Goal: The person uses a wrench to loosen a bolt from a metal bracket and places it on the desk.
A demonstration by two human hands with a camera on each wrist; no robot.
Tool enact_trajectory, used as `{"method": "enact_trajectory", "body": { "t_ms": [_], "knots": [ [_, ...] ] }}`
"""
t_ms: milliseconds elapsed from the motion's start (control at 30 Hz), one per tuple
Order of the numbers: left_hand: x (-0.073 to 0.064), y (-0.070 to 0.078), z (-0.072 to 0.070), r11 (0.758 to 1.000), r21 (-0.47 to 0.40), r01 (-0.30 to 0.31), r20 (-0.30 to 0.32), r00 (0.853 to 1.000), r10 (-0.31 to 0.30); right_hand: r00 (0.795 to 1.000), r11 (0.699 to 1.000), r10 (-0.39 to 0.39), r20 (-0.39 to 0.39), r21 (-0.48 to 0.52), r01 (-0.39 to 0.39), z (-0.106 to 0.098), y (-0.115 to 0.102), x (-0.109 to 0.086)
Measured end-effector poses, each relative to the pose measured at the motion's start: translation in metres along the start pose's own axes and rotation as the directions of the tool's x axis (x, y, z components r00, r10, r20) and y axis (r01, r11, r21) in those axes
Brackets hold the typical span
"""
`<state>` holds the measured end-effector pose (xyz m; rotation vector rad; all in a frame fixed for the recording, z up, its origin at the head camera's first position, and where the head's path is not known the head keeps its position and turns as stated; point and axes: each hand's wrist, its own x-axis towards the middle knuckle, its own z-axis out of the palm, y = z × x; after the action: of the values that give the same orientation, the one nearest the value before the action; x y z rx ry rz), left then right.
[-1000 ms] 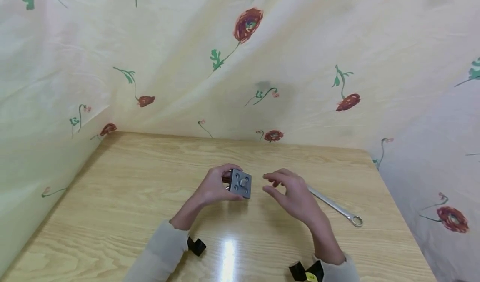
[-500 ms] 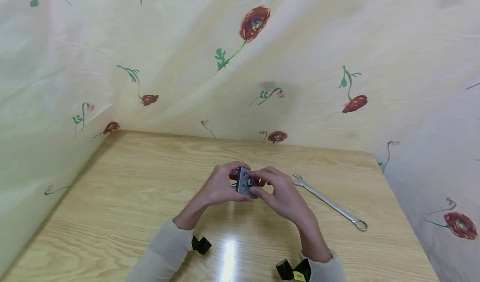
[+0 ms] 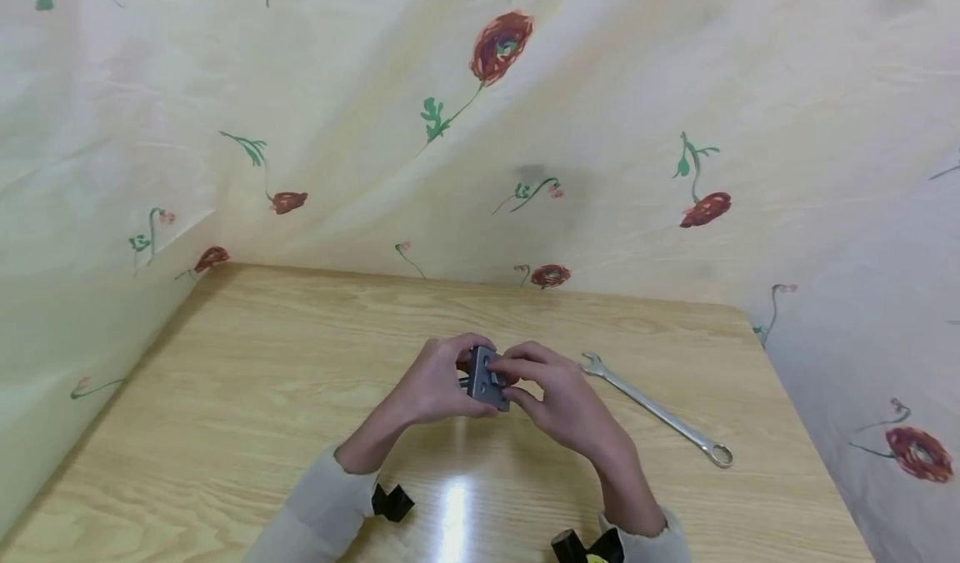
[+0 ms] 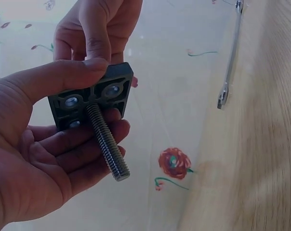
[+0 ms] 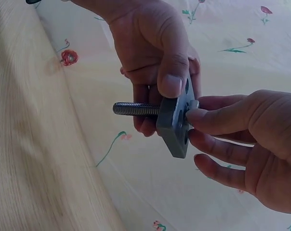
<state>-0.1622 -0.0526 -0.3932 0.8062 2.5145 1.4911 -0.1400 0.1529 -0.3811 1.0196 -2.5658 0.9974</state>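
Across comes the right hand (image 3: 566,396): a second ago it was well apart from the plate (image 3: 477,377), and now its fingertips are right on the bolt (image 4: 107,142)! And the plate has swung round too, showing more of its side edge to the head view. Everything is up in the air here, held above the worktop (image 3: 262,338), about midway between its left and right edges, the threaded shank sticking out toward the left-hand side.

So where's the danger? I'd say in that small pinch on the bolt head (image 5: 194,103): fingertips could slide off smooth metal, and if the bolt sits loose, it could slip free and drop. Should the thread bind, a turn could twist the plate in its grip, since it's held mainly by its edges.

Now the hands! The left hand (image 3: 435,384) is spread as wide as the plate, thumb on one edge, fingers wrapped past the opposite one, close by the shank. The right is nearly closed, thumb and forefinger pinching the head, the other fingers loosely bent beside the plate. And off to the side, untouched, the combination wrench (image 3: 652,407) lies slantwise, ring end toward the worktop's right edge.
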Motion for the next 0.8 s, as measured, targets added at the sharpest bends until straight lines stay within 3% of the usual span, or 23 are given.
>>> {"method": "enact_trajectory", "body": {
  "t_ms": [367,800],
  "knots": [
    [-0.0026,0.0018,0.0040,0.999,0.037,0.009,-0.004,1.000,-0.009,1.000,0.999,-0.012,-0.004,-0.042,0.012,0.0027,-0.0019,0.0003],
    [-0.0015,0.0007,0.0064,1.000,0.016,-0.007,0.013,1.000,0.007,0.994,0.992,0.108,0.010,-0.074,-0.107,0.0045,-0.0012,0.0012]
  ]
}}
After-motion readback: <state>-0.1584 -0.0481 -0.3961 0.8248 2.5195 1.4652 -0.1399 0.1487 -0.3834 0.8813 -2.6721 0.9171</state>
